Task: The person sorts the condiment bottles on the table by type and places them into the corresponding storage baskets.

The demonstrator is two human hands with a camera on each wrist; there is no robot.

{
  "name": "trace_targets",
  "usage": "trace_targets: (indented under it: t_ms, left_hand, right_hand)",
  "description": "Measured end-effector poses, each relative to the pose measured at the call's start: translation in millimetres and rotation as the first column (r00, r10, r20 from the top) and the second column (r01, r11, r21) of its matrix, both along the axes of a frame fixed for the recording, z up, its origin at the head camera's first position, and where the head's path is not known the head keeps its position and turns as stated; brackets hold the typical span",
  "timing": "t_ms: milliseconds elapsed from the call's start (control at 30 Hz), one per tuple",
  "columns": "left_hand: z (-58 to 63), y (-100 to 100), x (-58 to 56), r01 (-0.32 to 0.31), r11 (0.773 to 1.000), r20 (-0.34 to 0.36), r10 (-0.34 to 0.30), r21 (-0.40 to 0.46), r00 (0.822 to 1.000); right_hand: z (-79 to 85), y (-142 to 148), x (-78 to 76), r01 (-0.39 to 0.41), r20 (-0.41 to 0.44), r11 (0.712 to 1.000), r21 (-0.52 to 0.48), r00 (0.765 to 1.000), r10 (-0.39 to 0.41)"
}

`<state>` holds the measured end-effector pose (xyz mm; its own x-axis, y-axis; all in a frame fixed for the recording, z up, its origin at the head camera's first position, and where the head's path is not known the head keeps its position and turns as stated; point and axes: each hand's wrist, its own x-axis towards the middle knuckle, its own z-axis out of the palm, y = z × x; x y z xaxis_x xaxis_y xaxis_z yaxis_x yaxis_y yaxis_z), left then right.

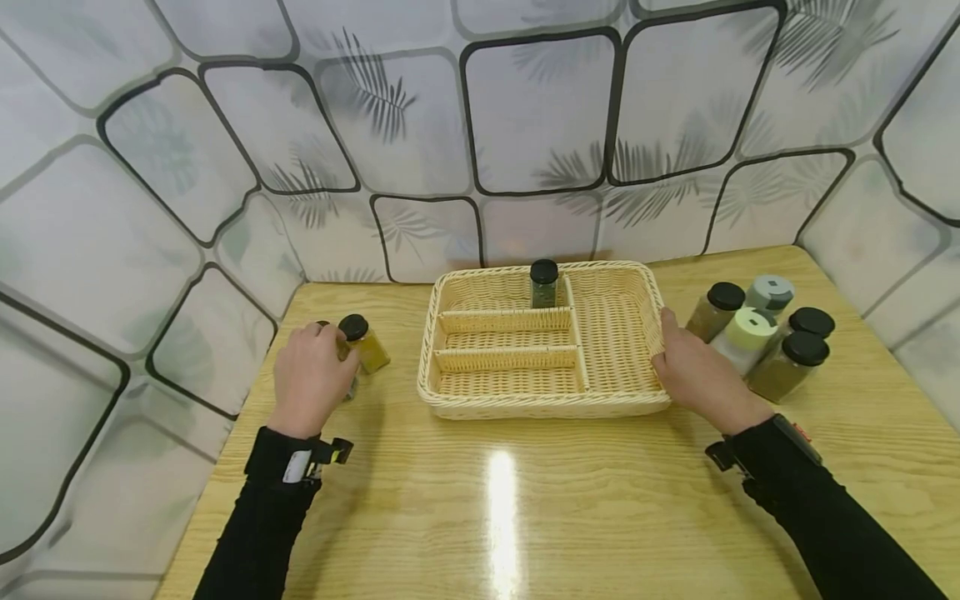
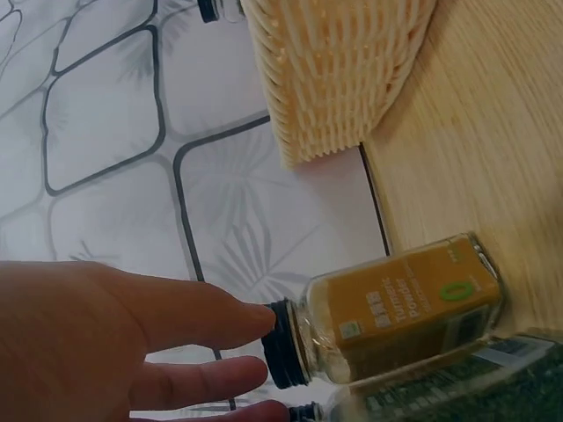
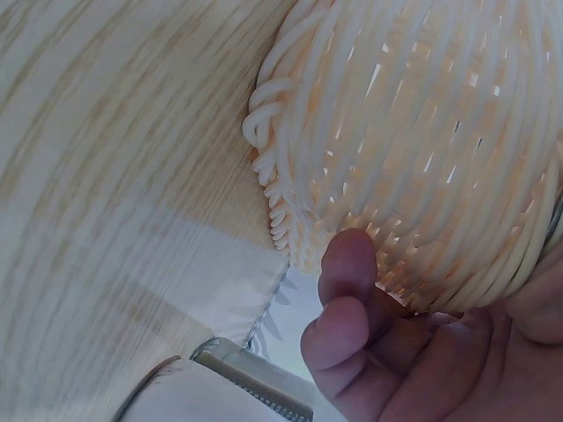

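My left hand (image 1: 311, 371) is over small spice jars at the left of the table. In the left wrist view, its thumb and fingers reach to the black cap of the turmeric powder jar (image 2: 400, 312), which stands upright. A green-labelled jar (image 2: 457, 382) is beside that one, its cap partly behind a finger. My right hand (image 1: 697, 367) grips the right rim of the cream wicker basket (image 1: 540, 406), fingers curled below the rim in the right wrist view. A black-capped jar (image 1: 543, 287) stands in the basket's back left compartment.
Several spice jars stand to the right of the basket, among them a pale-green-capped jar (image 1: 744, 337) and a grey-capped jar (image 1: 770, 293). A patterned cloth wall (image 1: 540, 125) encloses the wooden table (image 1: 420, 500) behind and at both sides.
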<state>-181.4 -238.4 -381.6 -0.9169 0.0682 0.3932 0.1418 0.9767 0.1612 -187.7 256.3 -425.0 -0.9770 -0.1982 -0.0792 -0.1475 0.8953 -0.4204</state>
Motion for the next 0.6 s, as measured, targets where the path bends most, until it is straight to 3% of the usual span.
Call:
trace_targets:
  t_ms: [200,600]
  left_hand:
    - [-4.0,-3,-1.2,-0.028,1.000,0.015,0.028,-0.010,0.999]
    - [-11.1,-10,-1.8,-0.061,0.998,-0.043,0.061,0.010,0.997]
  right_hand:
    - [1.1,0,0.3,0.003,0.005,1.000,0.003,1.000,-0.003]
    - [0.5,0,0.2,0.006,0.013,1.000,-0.005,1.000,-0.006]
